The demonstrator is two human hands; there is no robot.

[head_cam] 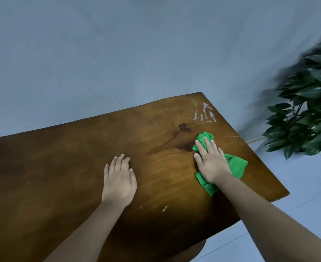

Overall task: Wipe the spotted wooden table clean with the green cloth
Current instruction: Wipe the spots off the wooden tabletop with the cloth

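We are pressing our flat right hand [211,163] on the green cloth [235,165], resting our flat left hand [119,181] on the wooden table [61,167]. White marks [203,112], perhaps wet, are lying near its far corner.

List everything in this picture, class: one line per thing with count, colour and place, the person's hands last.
wooden table: one, brown, fills the lower left and centre.
green cloth: one, green, crumpled near the table's right edge.
white marks: one patch of smears and dotted lines, white, table's far right corner.
white flecks: a few, white, table's near side.
dark blotches: two, dark brown, just beyond and left of the cloth.
leafy plant: one, dark green, right of the table.
left hand: one, flat on bare wood, centre.
right hand: one, pressing flat on the cloth.
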